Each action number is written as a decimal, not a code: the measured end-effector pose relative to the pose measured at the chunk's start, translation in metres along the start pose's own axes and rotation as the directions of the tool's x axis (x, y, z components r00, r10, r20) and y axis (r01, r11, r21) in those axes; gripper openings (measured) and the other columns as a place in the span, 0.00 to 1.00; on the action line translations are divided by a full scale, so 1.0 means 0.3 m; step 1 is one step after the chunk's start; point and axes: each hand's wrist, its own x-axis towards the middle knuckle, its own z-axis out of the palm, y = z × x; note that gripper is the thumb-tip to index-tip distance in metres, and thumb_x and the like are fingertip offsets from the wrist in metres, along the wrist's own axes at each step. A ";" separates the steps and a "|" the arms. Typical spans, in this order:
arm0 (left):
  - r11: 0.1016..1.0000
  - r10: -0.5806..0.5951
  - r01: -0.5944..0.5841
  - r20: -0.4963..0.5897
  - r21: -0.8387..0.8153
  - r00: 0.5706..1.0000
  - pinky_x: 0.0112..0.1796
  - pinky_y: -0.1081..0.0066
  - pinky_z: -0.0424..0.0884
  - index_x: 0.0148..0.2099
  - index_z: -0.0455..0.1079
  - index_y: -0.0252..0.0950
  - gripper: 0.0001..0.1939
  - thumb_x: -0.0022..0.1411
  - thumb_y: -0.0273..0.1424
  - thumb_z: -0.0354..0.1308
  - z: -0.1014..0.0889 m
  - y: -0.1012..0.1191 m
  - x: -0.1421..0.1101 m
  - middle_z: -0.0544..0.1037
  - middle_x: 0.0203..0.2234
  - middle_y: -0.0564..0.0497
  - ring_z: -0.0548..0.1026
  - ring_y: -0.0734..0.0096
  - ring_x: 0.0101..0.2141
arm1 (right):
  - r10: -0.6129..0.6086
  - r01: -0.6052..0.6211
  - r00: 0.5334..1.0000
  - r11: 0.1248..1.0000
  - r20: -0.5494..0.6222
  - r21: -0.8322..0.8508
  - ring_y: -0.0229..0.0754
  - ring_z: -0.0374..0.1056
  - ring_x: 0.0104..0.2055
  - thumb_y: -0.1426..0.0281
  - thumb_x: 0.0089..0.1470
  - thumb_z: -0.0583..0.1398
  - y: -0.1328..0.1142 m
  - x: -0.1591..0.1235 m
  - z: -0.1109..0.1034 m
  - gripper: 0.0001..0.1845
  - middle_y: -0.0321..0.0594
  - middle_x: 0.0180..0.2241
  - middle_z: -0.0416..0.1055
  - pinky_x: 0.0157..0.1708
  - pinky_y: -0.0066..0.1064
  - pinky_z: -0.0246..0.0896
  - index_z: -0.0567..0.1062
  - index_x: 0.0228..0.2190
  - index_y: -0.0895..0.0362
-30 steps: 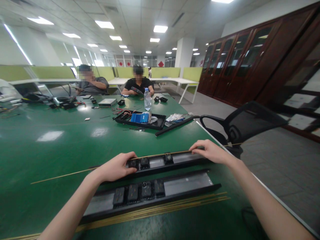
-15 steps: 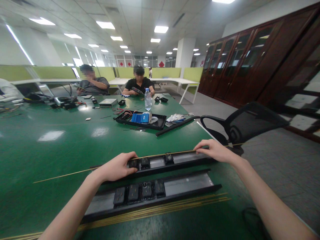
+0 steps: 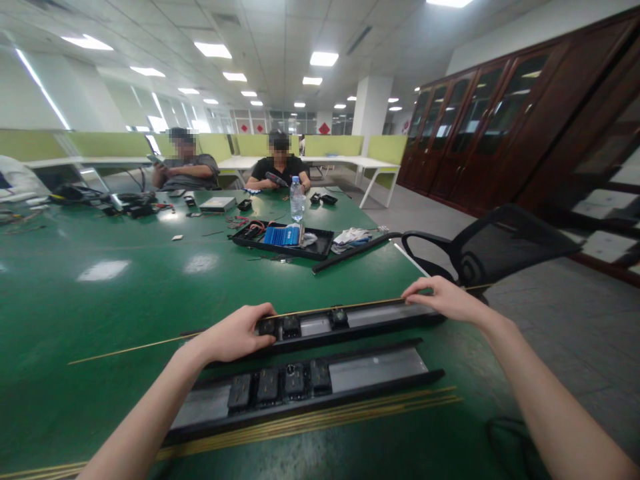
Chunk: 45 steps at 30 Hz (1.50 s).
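A long black channel-shaped housing (image 3: 370, 325) with a grey inner floor lies across the table and holds a few black socket blocks (image 3: 339, 318). Along its far edge runs a thin brass-coloured rod (image 3: 310, 311), sticking out past both ends. My left hand (image 3: 245, 331) is closed over the housing's left part, fingers at the far edge by the rod and thumb on the near side. Near the right end, my right hand (image 3: 443, 298) pinches the rod at the far edge. Closer to me lies a second black housing (image 3: 380, 367) with several socket blocks (image 3: 267, 385).
A bundle of brass-coloured rods (image 3: 280, 430) lies along the near side. Beyond are a black tray (image 3: 320, 247), gloves (image 3: 351, 239), a black strip (image 3: 350, 255) and a water bottle (image 3: 297, 200). Two people sit across the table. An office chair (image 3: 510, 240) stands at right.
My right hand has slid a little to the right along the rod and housing edge. My left hand stays in place. The person at far left has lowered a hand from the face.
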 end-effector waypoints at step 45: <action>0.997 -0.057 0.056 0.018 0.054 0.998 0.44 0.66 0.70 0.55 0.72 0.40 0.28 0.55 0.48 0.58 -0.014 -0.016 -0.008 0.80 0.45 0.47 0.77 0.56 0.42 | -0.368 0.344 0.924 0.919 -0.107 -0.193 0.46 0.71 0.47 0.67 0.61 0.58 -0.202 0.030 0.195 0.16 0.41 0.45 0.77 0.49 0.39 0.64 0.76 0.50 0.49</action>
